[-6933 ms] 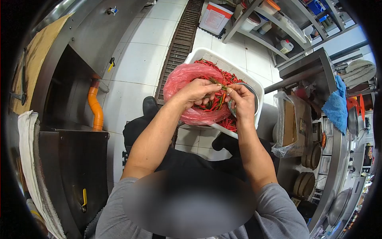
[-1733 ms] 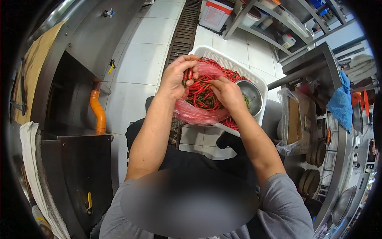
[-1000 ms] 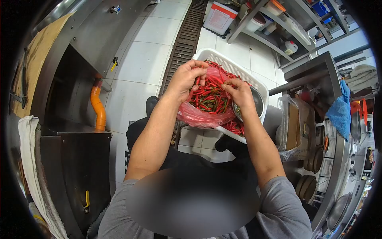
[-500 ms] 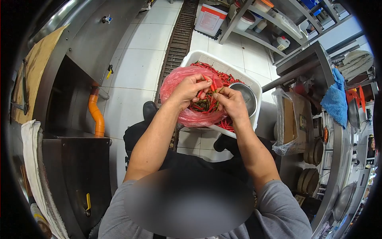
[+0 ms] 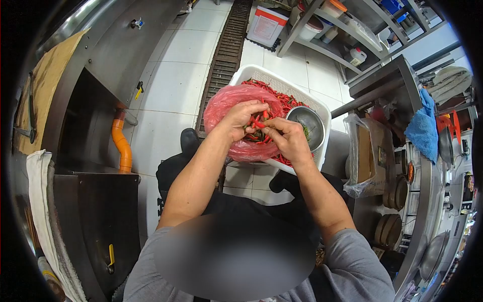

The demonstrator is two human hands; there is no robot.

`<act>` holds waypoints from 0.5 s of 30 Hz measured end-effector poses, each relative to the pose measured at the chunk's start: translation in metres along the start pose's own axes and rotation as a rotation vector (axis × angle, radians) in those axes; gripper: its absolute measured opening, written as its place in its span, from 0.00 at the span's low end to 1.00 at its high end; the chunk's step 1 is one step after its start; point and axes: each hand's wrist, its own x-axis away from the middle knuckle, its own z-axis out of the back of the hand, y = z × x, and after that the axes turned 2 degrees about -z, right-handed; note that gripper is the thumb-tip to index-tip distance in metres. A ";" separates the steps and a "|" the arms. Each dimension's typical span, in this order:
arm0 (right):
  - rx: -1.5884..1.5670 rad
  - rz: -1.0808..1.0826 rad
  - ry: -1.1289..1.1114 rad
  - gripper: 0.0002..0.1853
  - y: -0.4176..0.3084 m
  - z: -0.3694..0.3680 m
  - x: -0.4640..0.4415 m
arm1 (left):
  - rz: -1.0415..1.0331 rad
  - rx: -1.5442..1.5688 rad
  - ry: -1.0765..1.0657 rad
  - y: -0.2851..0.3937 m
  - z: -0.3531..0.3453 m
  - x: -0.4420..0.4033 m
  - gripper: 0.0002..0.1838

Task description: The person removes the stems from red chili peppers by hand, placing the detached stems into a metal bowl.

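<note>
Several red chili peppers [image 5: 258, 122] are gripped in my left hand [image 5: 241, 119], above an open red plastic bag [image 5: 220, 104]. My right hand [image 5: 287, 137] is closed, its thumb and forefinger pinching at the end of a chili beside the left fingers. More chilies, red with green stems, lie inside the bag under my hands. The bag rests in a white perforated basket [image 5: 322, 103] full of loose red chilies [image 5: 282, 94]. A round metal bowl [image 5: 314, 126] with green stems in it sits at the basket's right side, close to my right hand.
A long floor drain grate [image 5: 224, 65] runs past the basket's left. Steel counters with an orange pipe [image 5: 121, 146] stand at left. On the right are a plastic-wrapped cardboard box [image 5: 370, 156] and a blue cloth [image 5: 422, 127]. A white-and-red bucket [image 5: 266, 27] stands beyond.
My right hand has moved slightly down, and its fingers now meet a chili in my left hand. Green stems now show in the metal bowl.
</note>
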 end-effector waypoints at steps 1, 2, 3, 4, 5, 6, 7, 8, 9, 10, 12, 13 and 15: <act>0.001 0.001 0.002 0.07 -0.004 0.002 0.000 | 0.000 0.019 0.049 0.002 -0.003 0.001 0.09; -0.133 -0.235 -0.007 0.07 -0.010 0.006 0.002 | 0.000 0.017 0.048 0.003 -0.004 0.002 0.09; -0.267 -0.471 -0.016 0.08 -0.014 0.009 0.002 | -0.046 0.051 -0.012 0.005 -0.004 0.004 0.09; -0.268 -0.470 -0.014 0.08 -0.010 0.012 0.003 | -0.091 0.084 -0.072 0.007 -0.004 0.006 0.09; -0.294 -0.580 -0.034 0.09 -0.004 0.016 0.003 | -0.091 0.083 -0.073 0.008 -0.005 0.008 0.09; -0.320 -0.691 -0.055 0.10 0.000 0.020 0.004 | -0.104 0.003 -0.117 0.012 -0.009 0.013 0.09; -0.319 -0.692 -0.053 0.10 0.004 0.021 0.006 | -0.115 -0.077 -0.162 0.013 -0.011 0.015 0.09; -0.289 -0.694 -0.079 0.10 0.007 0.022 0.008 | -0.115 -0.076 -0.163 0.012 -0.012 0.014 0.09; -0.260 -0.697 -0.105 0.11 0.006 0.022 0.008 | -0.098 -0.135 -0.134 0.010 -0.013 0.013 0.08; -0.260 -0.698 -0.106 0.11 0.004 0.021 0.009 | -0.082 -0.195 -0.104 0.008 -0.014 0.011 0.07; -0.131 -0.559 -0.067 0.11 -0.003 0.018 0.012 | -0.083 -0.201 -0.085 0.005 -0.014 0.010 0.07; -0.132 -0.558 -0.068 0.11 0.001 0.016 0.014 | -0.085 -0.209 -0.067 0.004 -0.014 0.010 0.07; 0.016 -0.301 -0.017 0.10 0.006 0.012 0.016 | -0.063 -0.210 -0.068 0.004 -0.012 0.009 0.06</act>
